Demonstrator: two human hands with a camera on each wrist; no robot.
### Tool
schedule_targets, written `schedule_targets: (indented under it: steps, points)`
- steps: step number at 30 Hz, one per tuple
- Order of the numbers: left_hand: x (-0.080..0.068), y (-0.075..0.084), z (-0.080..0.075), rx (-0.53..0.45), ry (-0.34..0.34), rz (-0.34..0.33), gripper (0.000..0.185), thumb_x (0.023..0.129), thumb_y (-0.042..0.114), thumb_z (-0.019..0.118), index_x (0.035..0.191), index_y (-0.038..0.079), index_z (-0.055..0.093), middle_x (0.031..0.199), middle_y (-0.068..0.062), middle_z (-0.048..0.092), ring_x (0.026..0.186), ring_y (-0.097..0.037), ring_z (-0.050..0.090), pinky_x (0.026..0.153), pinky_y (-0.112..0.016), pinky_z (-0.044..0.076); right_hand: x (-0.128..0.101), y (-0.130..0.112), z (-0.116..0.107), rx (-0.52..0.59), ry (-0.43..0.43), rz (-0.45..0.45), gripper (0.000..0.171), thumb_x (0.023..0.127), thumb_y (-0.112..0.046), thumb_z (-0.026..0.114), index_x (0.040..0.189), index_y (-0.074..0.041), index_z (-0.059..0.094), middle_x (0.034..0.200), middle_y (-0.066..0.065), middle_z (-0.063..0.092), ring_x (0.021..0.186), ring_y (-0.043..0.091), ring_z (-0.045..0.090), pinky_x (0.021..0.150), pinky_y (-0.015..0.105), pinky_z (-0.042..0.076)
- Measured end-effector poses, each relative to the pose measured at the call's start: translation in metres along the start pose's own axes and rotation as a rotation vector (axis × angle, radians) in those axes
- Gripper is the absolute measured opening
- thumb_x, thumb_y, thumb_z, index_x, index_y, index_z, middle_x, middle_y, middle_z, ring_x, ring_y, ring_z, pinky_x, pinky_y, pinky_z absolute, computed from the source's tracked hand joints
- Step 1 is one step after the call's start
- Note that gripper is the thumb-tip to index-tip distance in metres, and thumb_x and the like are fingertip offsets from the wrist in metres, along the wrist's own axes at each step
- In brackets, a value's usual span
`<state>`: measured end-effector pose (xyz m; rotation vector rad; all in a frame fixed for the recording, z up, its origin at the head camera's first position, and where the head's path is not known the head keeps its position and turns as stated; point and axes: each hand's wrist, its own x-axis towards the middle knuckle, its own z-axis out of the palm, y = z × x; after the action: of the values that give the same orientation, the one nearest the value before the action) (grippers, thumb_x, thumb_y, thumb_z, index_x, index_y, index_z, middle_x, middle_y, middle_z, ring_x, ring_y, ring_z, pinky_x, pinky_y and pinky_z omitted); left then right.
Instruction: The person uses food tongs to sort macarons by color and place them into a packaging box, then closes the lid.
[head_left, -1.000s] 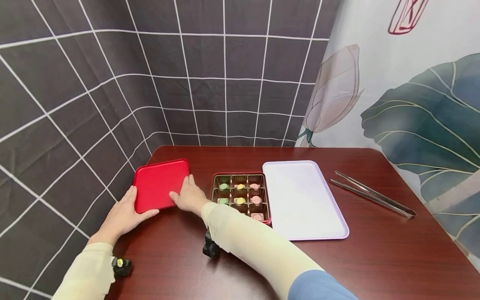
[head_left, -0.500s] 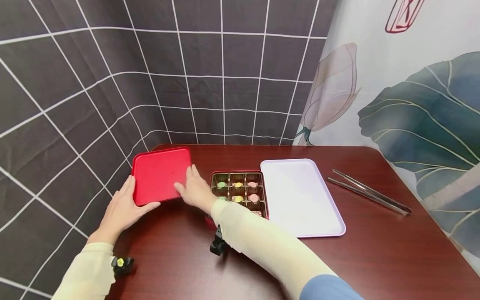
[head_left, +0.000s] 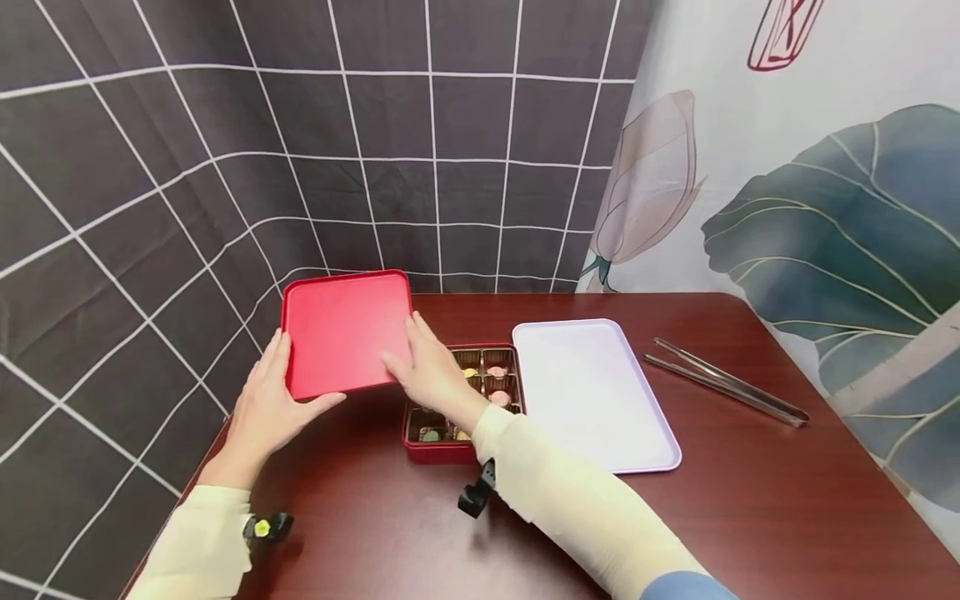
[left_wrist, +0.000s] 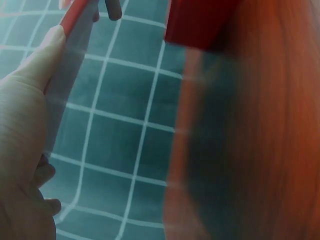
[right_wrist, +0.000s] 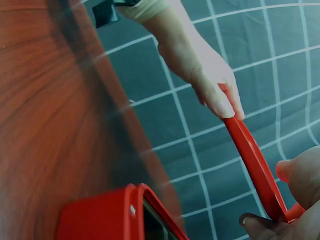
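Both hands hold a red rectangular box lid (head_left: 348, 333) up off the table, tilted, at the left. My left hand (head_left: 266, 408) grips its left edge, thumb along the near side. The right hand (head_left: 442, 371) grips the right edge. In the right wrist view the thin rim of the lid (right_wrist: 252, 160) runs between the two hands. Partly under the right hand and forearm stands a red box (head_left: 442, 452) with a divided gold-brown insert. Small round pieces in green, yellow and pink (head_left: 498, 398) lie in its compartments; some are hidden by the arm.
A white tray (head_left: 592, 400) lies right of the box, close against it. Farther right, metal tongs (head_left: 727, 383) rest on the brown table (head_left: 390, 525). A dark gridded cloth (head_left: 472, 192) hangs behind and at the left.
The lid has risen from the table and moved rightward toward the box, with both hands on it. The right forearm now covers a different part of the box. Tray and tongs stay put.
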<state>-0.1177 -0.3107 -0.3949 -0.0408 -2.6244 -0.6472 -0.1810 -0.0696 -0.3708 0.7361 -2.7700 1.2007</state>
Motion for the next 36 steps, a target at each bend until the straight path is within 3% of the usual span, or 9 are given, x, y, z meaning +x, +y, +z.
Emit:
schedule_targets:
  steps: [3, 5, 8, 11, 12, 20, 26, 31, 36]
  points:
    - [0.005, 0.016, 0.003, -0.018, 0.017, 0.025, 0.114, 0.067, 0.057, 0.08, 0.154, 0.011, 0.022, 0.158, -0.014, 0.021, 0.136, -0.046, 0.028, 0.099, -0.069, 0.029, -0.006, 0.008, -0.015, -0.005, 0.041, -0.017, 0.07, 0.096, -0.042, 0.054, 0.152, -0.009, 0.027, 0.158, 0.005, 0.021, 0.142, 0.018, 0.027, 0.113, 0.033, 0.026]
    - [0.008, 0.025, 0.007, -0.028, 0.029, 0.041, 0.113, 0.066, 0.057, 0.08, 0.153, 0.012, 0.024, 0.158, -0.012, 0.021, 0.136, -0.046, 0.029, 0.1, -0.069, 0.029, -0.01, 0.012, -0.025, 0.007, 0.072, -0.012, 0.069, 0.096, -0.042, 0.054, 0.152, -0.012, 0.029, 0.158, 0.003, 0.023, 0.141, 0.019, 0.029, 0.112, 0.044, 0.029]
    - [0.013, 0.038, 0.015, -0.038, 0.055, 0.082, 0.11, 0.066, 0.056, 0.081, 0.151, 0.011, 0.03, 0.158, -0.013, 0.022, 0.136, -0.045, 0.03, 0.1, -0.068, 0.029, -0.017, 0.02, -0.038, 0.037, 0.13, -0.009, 0.066, 0.095, -0.042, 0.055, 0.15, -0.012, 0.034, 0.157, 0.002, 0.026, 0.14, 0.021, 0.033, 0.109, 0.049, 0.031]
    - [0.018, 0.051, 0.024, -0.047, 0.091, 0.136, 0.107, 0.064, 0.054, 0.083, 0.149, 0.009, 0.035, 0.157, -0.012, 0.023, 0.136, -0.044, 0.031, 0.103, -0.067, 0.028, -0.024, 0.029, -0.05, 0.064, 0.182, -0.012, 0.063, 0.095, -0.041, 0.057, 0.148, -0.01, 0.038, 0.156, 0.002, 0.028, 0.139, 0.021, 0.034, 0.109, 0.049, 0.032]
    - [0.019, 0.055, 0.027, -0.052, 0.105, 0.158, 0.107, 0.063, 0.054, 0.083, 0.148, 0.009, 0.037, 0.157, -0.012, 0.024, 0.136, -0.043, 0.031, 0.104, -0.066, 0.027, -0.025, 0.033, -0.054, 0.068, 0.199, -0.02, 0.063, 0.095, -0.039, 0.057, 0.147, -0.008, 0.039, 0.156, 0.003, 0.029, 0.139, 0.021, 0.033, 0.11, 0.043, 0.032]
    - [0.031, 0.083, 0.048, -0.07, 0.22, 0.357, 0.106, 0.059, 0.056, 0.085, 0.143, 0.005, 0.045, 0.155, -0.013, 0.029, 0.134, -0.036, 0.038, 0.108, -0.059, 0.027, -0.043, 0.057, -0.079, 0.074, 0.279, -0.011, 0.063, 0.095, -0.041, 0.057, 0.147, -0.009, 0.04, 0.156, 0.001, 0.028, 0.14, 0.02, 0.032, 0.11, 0.044, 0.031]
    - [0.038, 0.1, 0.059, -0.112, 0.233, 0.394, 0.105, 0.06, 0.061, 0.082, 0.142, 0.005, 0.046, 0.154, -0.013, 0.03, 0.133, -0.037, 0.041, 0.109, -0.058, 0.026, -0.049, 0.071, -0.096, 0.043, 0.318, -0.016, 0.065, 0.093, -0.045, 0.059, 0.146, -0.011, 0.042, 0.156, -0.002, 0.028, 0.139, 0.018, 0.032, 0.108, 0.047, 0.034]
    - [0.045, 0.113, 0.066, -0.139, 0.274, 0.434, 0.104, 0.066, 0.075, 0.068, 0.14, 0.005, 0.049, 0.153, -0.014, 0.033, 0.133, -0.036, 0.041, 0.109, -0.058, 0.027, -0.05, 0.079, -0.104, 0.03, 0.364, -0.017, 0.067, 0.09, -0.041, 0.065, 0.145, -0.009, 0.044, 0.155, 0.001, 0.031, 0.136, 0.021, 0.038, 0.106, 0.045, 0.038]
    - [0.049, 0.122, 0.073, -0.155, 0.326, 0.458, 0.1, 0.068, 0.077, 0.063, 0.136, 0.004, 0.054, 0.149, -0.017, 0.038, 0.132, -0.035, 0.042, 0.107, -0.061, 0.029, -0.049, 0.083, -0.108, 0.006, 0.393, -0.002, 0.07, 0.086, -0.038, 0.071, 0.144, -0.008, 0.045, 0.154, 0.003, 0.033, 0.134, 0.025, 0.042, 0.103, 0.045, 0.04]
